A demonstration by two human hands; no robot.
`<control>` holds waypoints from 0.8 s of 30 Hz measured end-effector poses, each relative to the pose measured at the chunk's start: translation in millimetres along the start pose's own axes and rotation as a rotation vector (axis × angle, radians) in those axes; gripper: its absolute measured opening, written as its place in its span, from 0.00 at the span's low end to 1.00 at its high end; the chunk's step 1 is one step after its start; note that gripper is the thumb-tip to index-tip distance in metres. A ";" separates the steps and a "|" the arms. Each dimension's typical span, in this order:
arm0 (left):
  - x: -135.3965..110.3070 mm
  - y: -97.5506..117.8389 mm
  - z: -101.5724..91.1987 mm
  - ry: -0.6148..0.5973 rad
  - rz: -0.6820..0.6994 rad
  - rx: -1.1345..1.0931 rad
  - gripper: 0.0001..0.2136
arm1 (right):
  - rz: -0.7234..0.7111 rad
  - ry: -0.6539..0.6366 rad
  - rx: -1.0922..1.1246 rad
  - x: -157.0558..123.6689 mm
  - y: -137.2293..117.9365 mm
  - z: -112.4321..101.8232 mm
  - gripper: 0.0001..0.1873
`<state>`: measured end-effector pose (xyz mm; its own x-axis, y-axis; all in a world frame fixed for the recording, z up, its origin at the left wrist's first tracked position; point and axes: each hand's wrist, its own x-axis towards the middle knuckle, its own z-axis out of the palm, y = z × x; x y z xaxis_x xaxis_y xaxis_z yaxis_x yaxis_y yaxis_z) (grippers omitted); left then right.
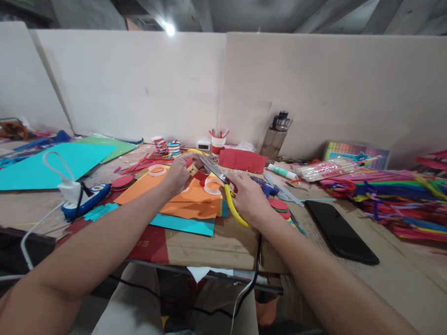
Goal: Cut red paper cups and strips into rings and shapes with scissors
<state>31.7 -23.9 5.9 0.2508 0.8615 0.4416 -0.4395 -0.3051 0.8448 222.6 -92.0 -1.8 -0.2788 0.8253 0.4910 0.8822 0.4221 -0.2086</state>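
My right hand is closed around the yellow handles of a pair of scissors. The metal blades point up and left, toward my left hand. That hand is closed in a pinch on a small red strip, held just beneath the blades. A short yellowish band with dark marks shows at its fingers; its kind is unclear. Whether the blades touch the strip, I cannot tell. Below both hands lie orange sheets over a turquoise sheet. White rings rest on the orange.
A black phone lies at right, near bundled pipe cleaners. Behind stand a bottle, a red-and-white cup and red crepe paper. A blue device with a white plug sits left. A black cable hangs over the front edge.
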 end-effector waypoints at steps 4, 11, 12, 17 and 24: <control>1.1 -1.0 -1.0 -0.011 -0.003 -0.013 0.13 | 0.002 -0.014 -0.013 0.5 -1.0 -2.0 0.18; 1.4 -1.0 -3.7 -0.020 -0.014 0.029 0.12 | 0.008 -0.032 -0.017 1.1 -2.7 -4.8 0.15; 1.5 -0.9 -4.3 -0.022 -0.013 0.030 0.11 | 0.004 -0.032 -0.013 1.3 -2.5 -4.8 0.15; 1.1 -0.6 -5.8 -0.036 -0.010 0.065 0.12 | -0.010 -0.032 -0.031 1.5 -1.2 -4.7 0.13; 1.6 1.9 -3.3 0.009 -0.056 0.035 0.16 | -0.013 -0.025 -0.049 1.3 -1.5 -6.5 0.13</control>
<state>28.5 -21.7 7.2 0.2664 0.8810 0.3909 -0.3943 -0.2704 0.8783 223.4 -94.0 4.6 -0.2991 0.8293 0.4721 0.8958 0.4144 -0.1604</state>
